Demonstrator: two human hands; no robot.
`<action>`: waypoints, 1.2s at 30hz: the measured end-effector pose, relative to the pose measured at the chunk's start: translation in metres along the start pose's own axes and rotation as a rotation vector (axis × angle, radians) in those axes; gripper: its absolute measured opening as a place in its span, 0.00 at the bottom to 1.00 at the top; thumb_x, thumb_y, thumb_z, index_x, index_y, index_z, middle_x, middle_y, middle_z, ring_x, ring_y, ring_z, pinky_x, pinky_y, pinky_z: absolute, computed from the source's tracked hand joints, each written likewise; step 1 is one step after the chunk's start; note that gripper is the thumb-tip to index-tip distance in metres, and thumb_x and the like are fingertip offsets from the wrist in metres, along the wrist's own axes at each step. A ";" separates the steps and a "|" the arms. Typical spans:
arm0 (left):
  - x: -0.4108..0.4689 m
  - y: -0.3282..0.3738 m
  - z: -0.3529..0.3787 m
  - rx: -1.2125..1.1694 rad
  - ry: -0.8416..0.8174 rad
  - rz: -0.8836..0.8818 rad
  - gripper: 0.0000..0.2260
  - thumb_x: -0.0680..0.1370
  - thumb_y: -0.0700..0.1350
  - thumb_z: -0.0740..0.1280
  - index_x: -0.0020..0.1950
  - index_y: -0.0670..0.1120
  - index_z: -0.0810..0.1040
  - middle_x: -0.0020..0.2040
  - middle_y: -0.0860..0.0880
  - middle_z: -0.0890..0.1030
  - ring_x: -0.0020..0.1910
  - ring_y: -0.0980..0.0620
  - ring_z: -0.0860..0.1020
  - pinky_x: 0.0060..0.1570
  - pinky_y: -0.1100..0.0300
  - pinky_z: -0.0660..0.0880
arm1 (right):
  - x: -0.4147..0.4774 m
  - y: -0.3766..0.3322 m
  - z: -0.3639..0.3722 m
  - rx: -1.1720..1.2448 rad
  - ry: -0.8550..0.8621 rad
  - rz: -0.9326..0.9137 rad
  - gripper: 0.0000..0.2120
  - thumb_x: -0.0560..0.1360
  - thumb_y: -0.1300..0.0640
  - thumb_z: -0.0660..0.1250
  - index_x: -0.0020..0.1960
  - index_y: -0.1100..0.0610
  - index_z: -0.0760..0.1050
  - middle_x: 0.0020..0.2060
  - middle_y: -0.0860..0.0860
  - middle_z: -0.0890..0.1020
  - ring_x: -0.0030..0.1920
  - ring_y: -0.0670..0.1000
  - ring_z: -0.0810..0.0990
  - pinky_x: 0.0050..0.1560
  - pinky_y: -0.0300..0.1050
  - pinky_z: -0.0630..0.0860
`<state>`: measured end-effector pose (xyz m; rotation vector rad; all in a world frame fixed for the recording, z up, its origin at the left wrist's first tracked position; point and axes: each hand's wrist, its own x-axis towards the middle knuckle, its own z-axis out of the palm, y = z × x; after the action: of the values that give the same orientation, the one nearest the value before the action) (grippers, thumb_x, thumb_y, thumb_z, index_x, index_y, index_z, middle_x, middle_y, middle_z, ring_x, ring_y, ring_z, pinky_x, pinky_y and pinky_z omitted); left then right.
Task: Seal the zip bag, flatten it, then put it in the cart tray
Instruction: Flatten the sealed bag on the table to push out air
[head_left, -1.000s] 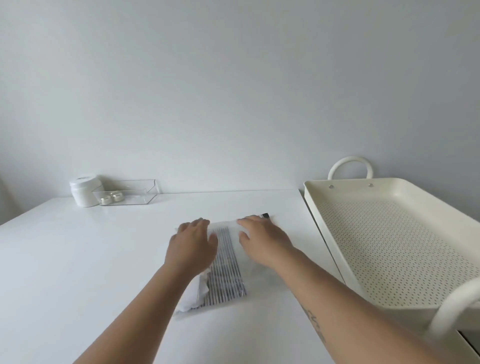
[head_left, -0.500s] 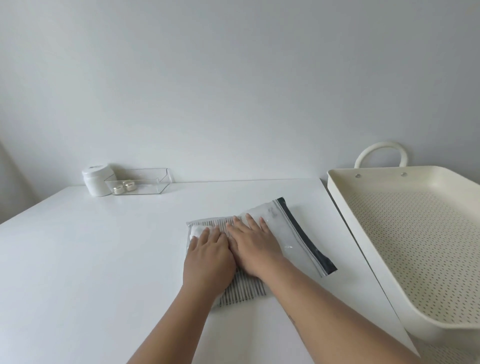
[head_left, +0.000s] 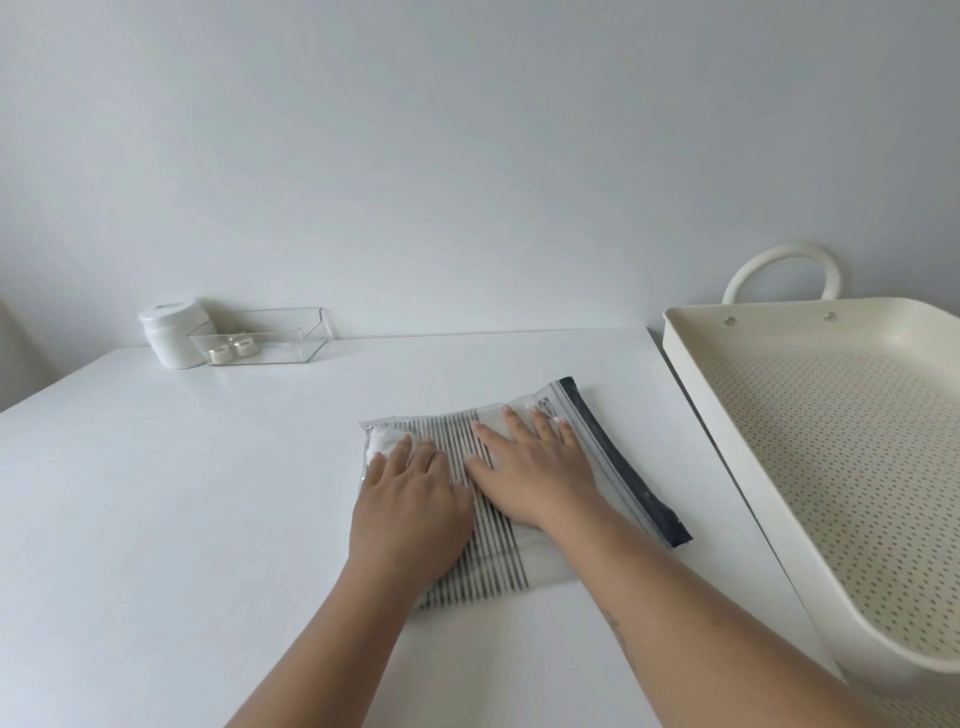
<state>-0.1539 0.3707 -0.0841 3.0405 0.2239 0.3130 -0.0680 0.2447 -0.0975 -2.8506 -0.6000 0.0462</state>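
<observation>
A clear zip bag (head_left: 613, 467) with a black zip strip along its right edge lies flat on the white table. Inside it is a folded white cloth with black stripes. My left hand (head_left: 410, 499) presses palm down on the bag's left half, fingers spread. My right hand (head_left: 535, 467) lies flat on the middle of the bag, its fingertips close to the zip strip. Neither hand grips anything. The cream cart tray (head_left: 691, 374), perforated and with a loop handle, stands just right of the table edge, with nothing in it.
At the back left of the white table (head_left: 182, 493) stand a white jar (head_left: 174, 332) and a clear plastic box (head_left: 270, 338) holding two small round things. A plain wall rises behind the table.
The bag has been turned, so its black zip strip now shows on the right. Both hands have spread flat on it; over the last half second the right hand has slid toward the zip.
</observation>
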 end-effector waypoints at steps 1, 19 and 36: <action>0.000 -0.001 0.000 0.003 -0.002 0.001 0.23 0.78 0.51 0.47 0.70 0.47 0.67 0.77 0.50 0.62 0.78 0.49 0.52 0.74 0.51 0.48 | 0.001 0.003 -0.001 -0.001 0.000 0.010 0.33 0.72 0.30 0.39 0.76 0.36 0.48 0.80 0.47 0.48 0.79 0.55 0.43 0.76 0.58 0.38; 0.011 -0.010 -0.017 -0.398 0.015 -0.046 0.22 0.79 0.40 0.53 0.74 0.47 0.67 0.77 0.50 0.63 0.77 0.48 0.55 0.75 0.53 0.51 | 0.014 -0.045 -0.039 0.071 -0.041 -0.237 0.23 0.82 0.51 0.47 0.77 0.42 0.53 0.80 0.49 0.51 0.79 0.58 0.47 0.77 0.61 0.44; -0.001 -0.002 -0.007 -0.134 0.004 -0.004 0.23 0.79 0.47 0.50 0.73 0.44 0.64 0.80 0.48 0.55 0.78 0.50 0.49 0.76 0.54 0.46 | 0.011 0.042 -0.030 -0.114 -0.078 0.171 0.28 0.79 0.39 0.40 0.78 0.40 0.45 0.80 0.49 0.44 0.79 0.57 0.40 0.74 0.65 0.34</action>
<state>-0.1567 0.3733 -0.0778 2.9070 0.2013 0.3201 -0.0395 0.2054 -0.0775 -3.0162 -0.3832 0.1574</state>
